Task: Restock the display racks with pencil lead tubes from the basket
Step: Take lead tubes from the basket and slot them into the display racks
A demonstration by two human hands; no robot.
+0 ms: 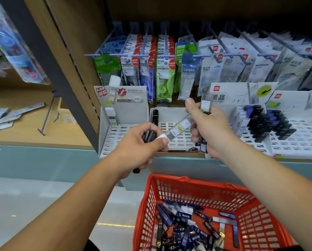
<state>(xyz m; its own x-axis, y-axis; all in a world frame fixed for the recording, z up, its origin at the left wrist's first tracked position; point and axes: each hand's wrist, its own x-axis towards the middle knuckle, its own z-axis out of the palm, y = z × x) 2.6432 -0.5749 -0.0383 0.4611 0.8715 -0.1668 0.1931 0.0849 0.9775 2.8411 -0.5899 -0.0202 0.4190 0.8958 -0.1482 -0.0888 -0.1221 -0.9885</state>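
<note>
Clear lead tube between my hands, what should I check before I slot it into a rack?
1. Grip on clear tube: ok, left hand pinches its white cap.
2. Right hand, holding other tubes, has let go of it: cannot tell; its far end meets those fingers.
3. Matching rack: ok, left rack holds a similar white-capped tube.
4. Free slots there: ok, most are open.
5. Left hand otherwise free: not ok, it also holds dark tubes.
6. Basket stock: ok, many remain.
</note>
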